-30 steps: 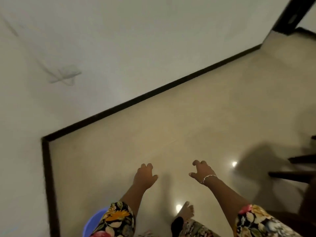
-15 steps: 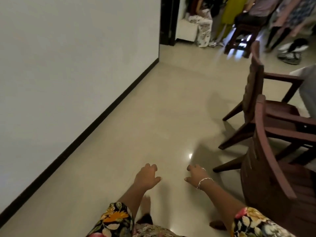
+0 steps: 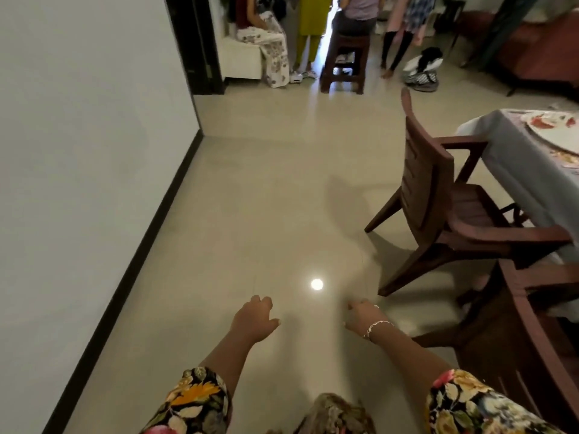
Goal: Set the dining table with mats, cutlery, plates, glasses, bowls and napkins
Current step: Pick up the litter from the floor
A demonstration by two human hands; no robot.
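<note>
**Hands.** The left hand (image 3: 253,321) and the right hand (image 3: 362,317) are held out low in front of the body and apart from each other. The fingers of both are loosely curled and hold nothing. A thin silver bracelet (image 3: 377,327) sits on the right wrist. Judgement: empty, relaxed hands suit a person walking between fetches, not one handling an item.

**Task items.** The dining table under a grey cloth (image 3: 513,158) stands at the right edge of view. A white round plate with a red pattern (image 3: 554,126) lies on it near the far corner. Most of the tabletop is out of frame, so it cannot be told whether cutlery, glasses, bowls or napkins are laid. No task item is within reach of either hand.

**Edges and clearance.** A white wall with a black skirting strip (image 3: 134,261) bounds the left side. On the right, a dark brown slatted armchair (image 3: 438,195) is drawn close to the table, its back turned to the walkway. A second brown chair (image 3: 532,324) stands just beside the right forearm. Between wall and chairs the glossy beige floor (image 3: 266,198) forms an open lane running ahead to a dark door frame (image 3: 194,42).

**Risk, as judged.** The second chair's back is the nearest snag for the right arm. Several people and a brown stool (image 3: 344,61) crowd the far opening.
</note>
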